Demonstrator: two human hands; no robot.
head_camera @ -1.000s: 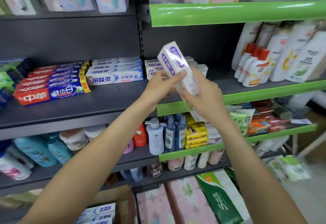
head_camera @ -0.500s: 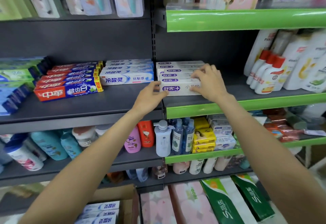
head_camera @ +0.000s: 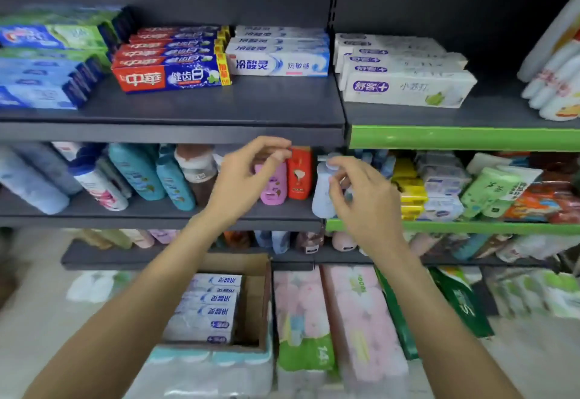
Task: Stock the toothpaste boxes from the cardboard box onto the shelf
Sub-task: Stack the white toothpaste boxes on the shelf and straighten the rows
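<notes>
A row of white toothpaste boxes (head_camera: 405, 87) with purple labels lies on the right shelf (head_camera: 461, 138) behind its green edge. Left of them lie white-and-blue toothpaste boxes (head_camera: 277, 64) and red-and-blue ones (head_camera: 171, 76) on the grey shelf (head_camera: 175, 131). Below, an open cardboard box (head_camera: 257, 298) holds several white toothpaste boxes (head_camera: 207, 307). My left hand (head_camera: 248, 175) and my right hand (head_camera: 361, 197) hang empty in front of the lower shelf, fingers loosely curled and apart, above the cardboard box.
Shampoo bottles (head_camera: 141, 175) and a red bottle (head_camera: 299, 172) fill the lower shelf behind my hands. Yellow and green packs (head_camera: 411, 191) lie to the right. Pink tissue packs (head_camera: 329, 320) and green packs (head_camera: 461, 304) stand on the floor beside the cardboard box.
The white box went from both hands onto the front of the right shelf row. Both hands let go and dropped below the shelf edge; my view tilted down.
</notes>
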